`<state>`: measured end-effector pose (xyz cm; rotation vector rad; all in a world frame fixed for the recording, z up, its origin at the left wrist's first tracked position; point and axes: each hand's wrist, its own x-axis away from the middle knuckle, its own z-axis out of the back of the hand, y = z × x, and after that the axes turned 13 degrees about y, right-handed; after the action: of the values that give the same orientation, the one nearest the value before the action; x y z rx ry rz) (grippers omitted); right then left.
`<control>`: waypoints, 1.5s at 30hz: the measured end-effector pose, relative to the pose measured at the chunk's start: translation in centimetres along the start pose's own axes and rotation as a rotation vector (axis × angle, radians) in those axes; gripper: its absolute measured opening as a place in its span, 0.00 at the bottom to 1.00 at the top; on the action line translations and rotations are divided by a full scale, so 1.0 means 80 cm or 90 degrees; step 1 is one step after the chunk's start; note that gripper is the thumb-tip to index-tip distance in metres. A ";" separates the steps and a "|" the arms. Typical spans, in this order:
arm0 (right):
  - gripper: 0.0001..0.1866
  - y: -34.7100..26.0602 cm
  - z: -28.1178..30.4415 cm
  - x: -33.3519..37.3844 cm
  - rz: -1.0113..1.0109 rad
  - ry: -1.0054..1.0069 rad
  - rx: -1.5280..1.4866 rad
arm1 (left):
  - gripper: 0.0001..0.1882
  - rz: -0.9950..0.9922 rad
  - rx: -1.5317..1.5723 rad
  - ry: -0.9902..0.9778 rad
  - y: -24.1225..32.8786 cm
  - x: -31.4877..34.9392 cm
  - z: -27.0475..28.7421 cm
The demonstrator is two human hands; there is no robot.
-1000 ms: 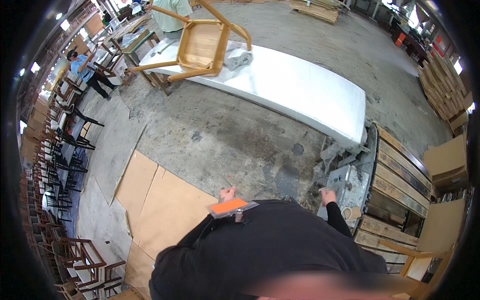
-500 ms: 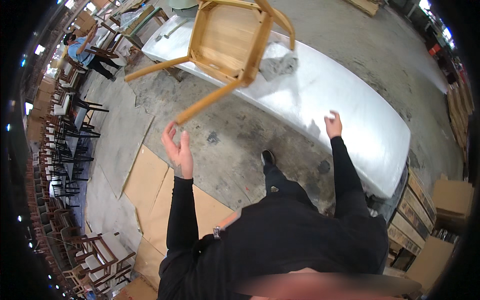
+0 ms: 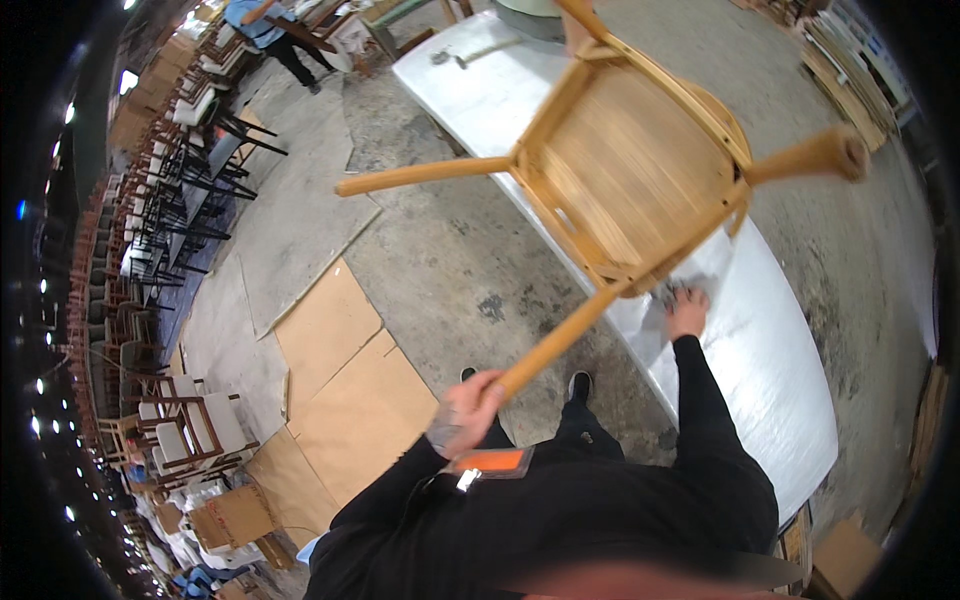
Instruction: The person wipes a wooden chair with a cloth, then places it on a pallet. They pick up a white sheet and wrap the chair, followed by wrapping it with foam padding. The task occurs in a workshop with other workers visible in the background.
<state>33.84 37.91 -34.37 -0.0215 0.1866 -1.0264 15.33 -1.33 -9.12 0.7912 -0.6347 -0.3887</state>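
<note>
A light wooden chair (image 3: pixel 640 165) lies tipped on a long table (image 3: pixel 770 370) covered in shiny white sheeting, its seat underside facing me and its legs sticking out. My left hand (image 3: pixel 468 410) is wrapped round the end of the nearest leg. On the table beside the chair frame, my right hand (image 3: pixel 687 312) rests with curled fingers on a crumpled grey cloth (image 3: pixel 664 290). Part of the cloth is hidden by the chair and that hand.
A hammer-like tool (image 3: pixel 478 54) and a grey-green rounded container (image 3: pixel 530 20) are at the table's far end. Cardboard sheets (image 3: pixel 335 370) cover the floor at left. Rows of chairs (image 3: pixel 195 245) line the left side, where a person in blue (image 3: pixel 262 25) stands. Stacked boards (image 3: pixel 845 80) lie far right.
My left hand has closed on the chair leg, and the chair has turned and come nearer. My right hand has reached the grey cloth. The whole view has shifted.
</note>
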 end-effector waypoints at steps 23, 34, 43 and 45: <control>0.29 -0.398 0.064 -0.067 0.013 -0.014 0.181 | 0.28 -0.228 -0.294 -0.186 -0.008 -0.442 0.336; 0.26 -0.462 -0.004 -0.200 0.133 0.201 -0.183 | 0.17 -0.084 -0.096 -0.222 -0.019 -0.455 0.318; 0.26 -0.508 -0.021 -0.104 0.043 -0.047 -0.029 | 0.11 -0.208 -0.071 -0.266 -0.030 -0.459 0.326; 0.27 -0.535 -0.013 -0.133 0.029 -0.030 -0.081 | 0.11 -0.249 -0.067 -0.241 -0.040 -0.467 0.320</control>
<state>-8.01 24.86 -29.39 -0.1568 0.2085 -0.9660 -29.73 3.28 -12.02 0.7457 -0.8038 -0.9370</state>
